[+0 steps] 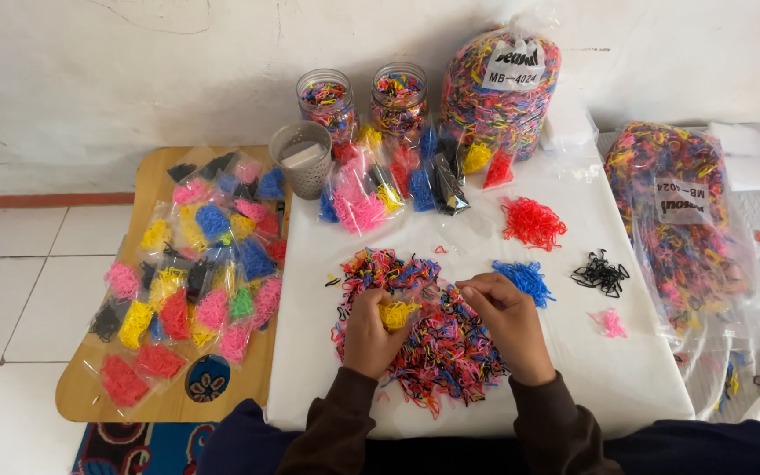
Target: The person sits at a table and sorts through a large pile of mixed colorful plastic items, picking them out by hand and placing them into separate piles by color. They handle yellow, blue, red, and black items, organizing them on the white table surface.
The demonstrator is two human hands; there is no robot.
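A large mixed heap of small coloured rubber bands lies in front of me on a white table. My left hand rests on the heap's left side, fingers closed around a small bunch of yellow bands. My right hand sits on the heap's right side with fingertips pinched at some bands near its top edge. Sorted piles lie beyond: red bands, blue bands, black bands and a few pink bands.
A wooden side table on the left holds several small filled bags of single-colour bands. At the back stand a grey basket, two clear jars and a big bag of mixed bands. Another big bag lies right.
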